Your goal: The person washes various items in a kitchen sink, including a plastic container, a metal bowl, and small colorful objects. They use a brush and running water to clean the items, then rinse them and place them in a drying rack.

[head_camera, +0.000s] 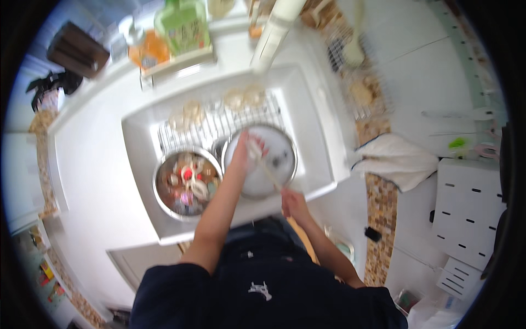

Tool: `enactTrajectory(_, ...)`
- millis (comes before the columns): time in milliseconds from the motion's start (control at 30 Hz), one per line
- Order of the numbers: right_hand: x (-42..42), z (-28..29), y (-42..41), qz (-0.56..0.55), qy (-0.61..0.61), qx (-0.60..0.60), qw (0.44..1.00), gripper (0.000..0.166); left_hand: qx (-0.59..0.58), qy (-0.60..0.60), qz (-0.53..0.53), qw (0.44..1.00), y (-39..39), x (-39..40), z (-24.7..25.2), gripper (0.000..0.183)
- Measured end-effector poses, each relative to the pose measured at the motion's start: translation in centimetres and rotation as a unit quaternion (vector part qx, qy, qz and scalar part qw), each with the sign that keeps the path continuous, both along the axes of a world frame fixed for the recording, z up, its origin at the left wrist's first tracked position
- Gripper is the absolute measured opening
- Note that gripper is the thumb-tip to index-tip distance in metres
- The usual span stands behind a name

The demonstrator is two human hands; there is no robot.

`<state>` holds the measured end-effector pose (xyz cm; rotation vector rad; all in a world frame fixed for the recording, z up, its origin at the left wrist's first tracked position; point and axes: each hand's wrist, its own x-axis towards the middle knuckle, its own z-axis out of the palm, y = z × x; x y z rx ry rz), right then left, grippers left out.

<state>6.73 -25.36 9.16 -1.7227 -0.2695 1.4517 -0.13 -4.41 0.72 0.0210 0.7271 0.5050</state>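
Over a round metal basin of whitish, sudsy water (257, 181), my left hand (248, 150) has its fingers around the upper end of a thin pale utensil (269, 174); blur hides what kind it is. My right hand (294, 203) grips the lower end at the basin's near rim. To the left stands a second metal bowl (157, 197) of brownish water, with mixed small items in it, some red, white and pink. Both vessels are in the white sink (139, 164).
A wire rack (209, 127) with several pale round items lies along the sink's far side. The faucet (273, 37) reaches over the far rim. Behind are an orange pump bottle (150, 49) and a green container (185, 31). A white cloth (398, 160) hangs at the right.
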Motion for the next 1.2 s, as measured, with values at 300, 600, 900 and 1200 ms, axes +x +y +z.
enactTrajectory(300,5.3,-1.0,5.6,0.361,-0.459,0.188,0.790,0.016,-0.033,0.145,0.074,0.986,2.2,1.3,2.9,0.041)
enactTrajectory(600,12.4,11.2,35.8,0.055,-0.599,0.388,0.698,0.018,-0.062,0.189,0.150,0.968,4.3,-1.3,1.5,0.044)
enactTrajectory(900,15.4,9.3,46.3,0.108,-0.701,0.364,0.604,0.028,-0.131,0.086,0.206,0.966,4.5,-0.5,0.7,0.025)
enactTrajectory(1200,14.9,8.8,48.9,0.172,-0.679,0.307,0.644,0.029,-0.162,-0.010,0.195,0.967,5.0,0.7,2.1,0.019)
